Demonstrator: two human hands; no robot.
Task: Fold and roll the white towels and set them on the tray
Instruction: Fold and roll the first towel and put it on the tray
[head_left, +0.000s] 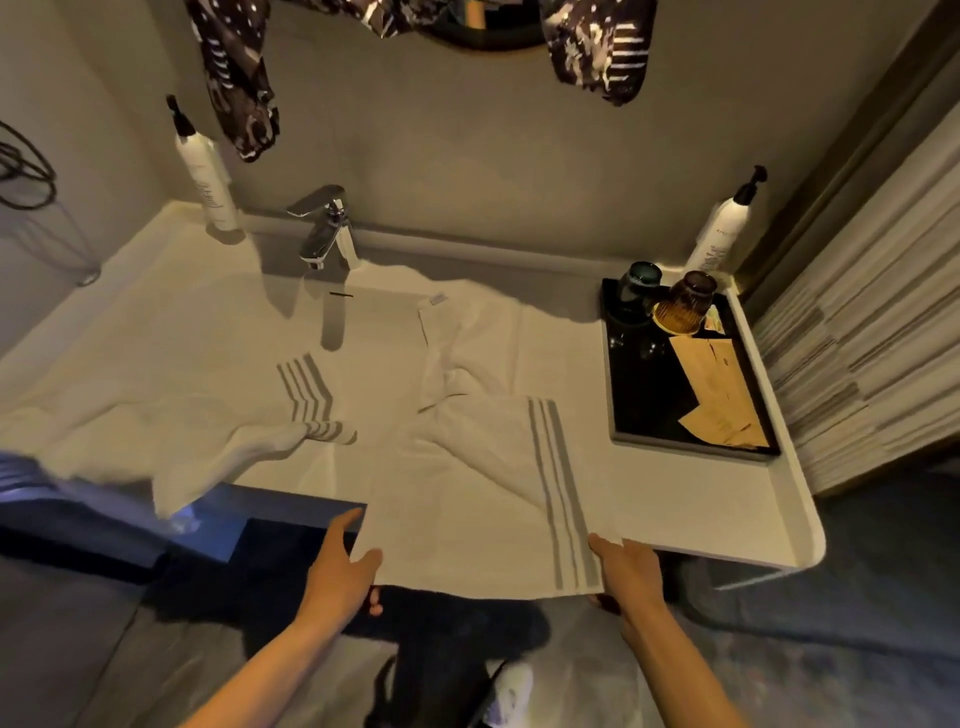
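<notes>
Barely begun: no towel rolled, none on the tray (618, 415).
Left hand (340, 569) and right hand (626, 571) pinch the near towel (467, 493) at the bench (701, 499) edge; second towel (171, 431) lies crumpled left.

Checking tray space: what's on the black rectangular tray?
On the black rectangular tray: an upturned teal glass, an upturned amber ribbed glass, and tan paper packets. No towels there. Anything beneath the packets is hidden.
</notes>
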